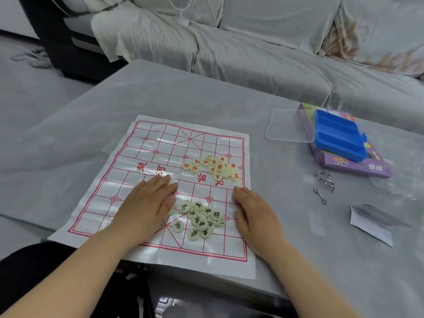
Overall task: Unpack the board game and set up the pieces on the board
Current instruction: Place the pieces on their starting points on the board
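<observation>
The red-gridded white plastic board sheet [146, 157] is spread on the grey-clothed table [206, 95]. Red-lettered cream discs [213, 167] are heaped on its far right part, black-lettered cream discs [199, 220] nearer, flanked by left hand [146, 203] and right hand [254, 216]. Off right, the blue plastic tray [339, 136] is set on the purple cardboard box [371, 169].

- white creased sheet board with red grid lines [146, 157]: spread flat on the grey-covered table [206, 92].
- cream round pieces with red characters [213, 167]: loose heap on the board's right side, at the far edge of the river band.
- cream round pieces with black characters [199, 220]: loose heap on the near half, some overlapping.
- blue plastic tray with three troughs [339, 136]: empty, sitting on the purple cardboard box [367, 167], well right of the board.
- clear plastic lid [289, 125]: flat, against the tray's left side.
</observation>
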{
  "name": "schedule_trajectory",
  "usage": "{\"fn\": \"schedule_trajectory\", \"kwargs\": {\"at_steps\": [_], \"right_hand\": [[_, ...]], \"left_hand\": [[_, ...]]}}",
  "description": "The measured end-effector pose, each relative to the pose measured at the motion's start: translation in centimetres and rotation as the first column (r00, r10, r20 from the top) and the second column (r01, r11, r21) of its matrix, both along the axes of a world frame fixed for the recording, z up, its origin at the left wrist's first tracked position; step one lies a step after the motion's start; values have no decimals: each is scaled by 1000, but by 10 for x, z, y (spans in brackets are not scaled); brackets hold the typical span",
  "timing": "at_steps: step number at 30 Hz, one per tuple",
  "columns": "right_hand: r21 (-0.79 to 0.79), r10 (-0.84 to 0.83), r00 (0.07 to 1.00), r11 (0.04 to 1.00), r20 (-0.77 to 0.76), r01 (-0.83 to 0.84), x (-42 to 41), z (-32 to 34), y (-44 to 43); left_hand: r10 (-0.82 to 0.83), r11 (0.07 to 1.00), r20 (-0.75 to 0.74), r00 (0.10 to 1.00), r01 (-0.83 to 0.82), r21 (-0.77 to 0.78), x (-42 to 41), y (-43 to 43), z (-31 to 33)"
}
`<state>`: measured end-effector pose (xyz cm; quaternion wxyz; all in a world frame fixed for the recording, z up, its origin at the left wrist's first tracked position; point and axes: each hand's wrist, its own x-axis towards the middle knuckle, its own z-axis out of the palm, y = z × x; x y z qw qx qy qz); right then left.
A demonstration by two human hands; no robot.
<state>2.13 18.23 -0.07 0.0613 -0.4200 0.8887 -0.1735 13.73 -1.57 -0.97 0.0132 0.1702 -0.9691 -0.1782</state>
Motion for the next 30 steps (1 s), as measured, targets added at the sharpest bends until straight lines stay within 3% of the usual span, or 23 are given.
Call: {"fn": "schedule_trajectory", "kwargs": {"at_steps": [5, 9, 13, 27, 30], "right_hand": [[28, 8, 1000, 1000, -24, -7, -6, -4, 4], [51, 16, 970, 999, -241, -4, -4, -3, 2], [110, 123, 931, 990, -345, -90, -1, -1, -3], [225, 105, 891, 974, -442, -3, -30, -3, 32], [171, 45, 894, 985, -446, 35, -36, -3, 37]], "left_hand": [[-7, 1000, 23, 1000, 7, -12, -3, 2, 0], [-19, 999, 82, 996, 22, -36, 0, 4, 4], [11, 1000, 74, 997, -10, -14, 13, 5, 7], [-110, 994, -11, 994, 110, -1, -9, 34, -1], [-114, 993, -42, 993, 115, 15, -18, 39, -2]]}}
